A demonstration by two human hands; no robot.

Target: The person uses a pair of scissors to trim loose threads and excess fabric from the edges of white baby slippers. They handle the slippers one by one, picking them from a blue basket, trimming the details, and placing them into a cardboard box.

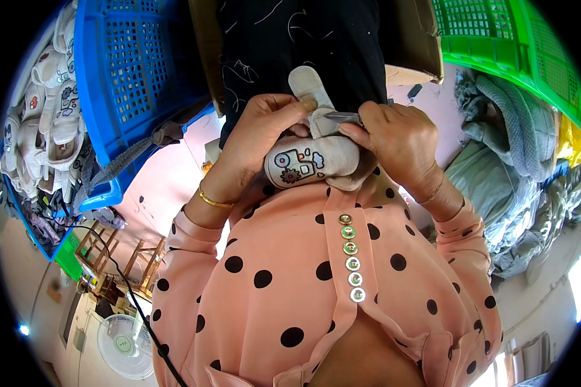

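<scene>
Both your hands grip a small grey sock (316,161) at mid-scene, close to your chest.

Your left hand (265,129) pinches its upper fold; your right hand (397,138) pinches a small metal blade (342,117) against it. Black cloth (303,45) covers your lap. Blue crate (132,77) far left, green crate (497,45) far right, grey garments (516,168) heaped right, a floor fan (124,346) near left.

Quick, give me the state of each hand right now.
Left hand: closed, gripping the grey sock at its upper part.
Right hand: closed, pinching a small metal blade against the sock.
</scene>
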